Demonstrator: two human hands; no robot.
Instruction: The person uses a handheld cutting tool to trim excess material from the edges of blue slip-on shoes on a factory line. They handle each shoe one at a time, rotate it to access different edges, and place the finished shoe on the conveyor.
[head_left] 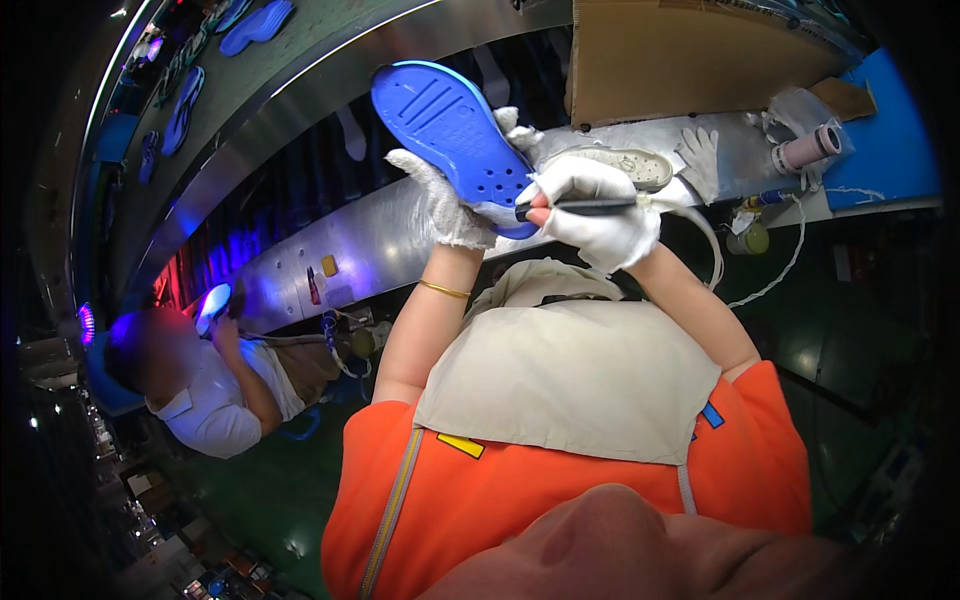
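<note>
My left hand (450,207), in a white knit glove, holds a blue shoe sole (455,135) from behind. Its thumb side shows at the sole's left edge and fingertips show past the right edge. The sole is tilted up, with grooves at the far end and small holes at the near end. My right hand (600,228), also gloved but with bare fingertips, is closed around a slim black pen-shaped tool (590,207). That tool's tip is at the sole's near end; whether it touches, I cannot tell. A pale hose (712,240) curves down beside the right hand.
Behind my right hand a pale shoe sole (645,168) lies on the metal bench (390,240), with a spare white glove (700,160) alongside. A cardboard box (690,70) stands at the back. Blue soles (183,110) lie on the conveyor. A co-worker (215,385) sits at left.
</note>
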